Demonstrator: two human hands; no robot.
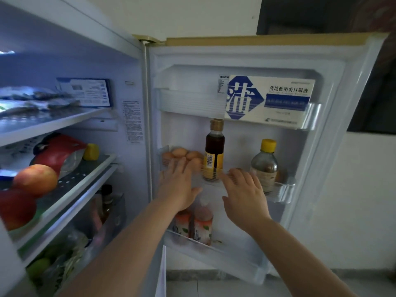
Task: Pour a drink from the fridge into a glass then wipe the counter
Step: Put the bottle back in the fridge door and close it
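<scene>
The fridge (137,67) stands open, its door (334,99) swung wide to the right with three racks on its inner face. Both hands reach toward the middle rack (282,189). The left hand (179,185) is spread flat, fingers loosely apart, holding nothing; its fingertips lie over the eggs (182,154) at the rack's left end. The right hand (246,194) is likewise open and empty, fingers extended, fingertips at the rack's front rail.

In the top rack, well above both hands, sits a large white-and-blue box (267,99). Between the two hands, just beyond the fingertips, stands a dark sauce bottle (215,148) with a yellow label. Just right of the right hand stands a clear bottle (264,166) with a yellow cap.

Below the hands, in the bottom rack, stand two drink bottles (202,221) with orange labels, partly hidden by the left wrist.

Left of the left arm, on the inner shelves, lie apples (34,179), a red packet (62,151) and green produce lower down.
</scene>
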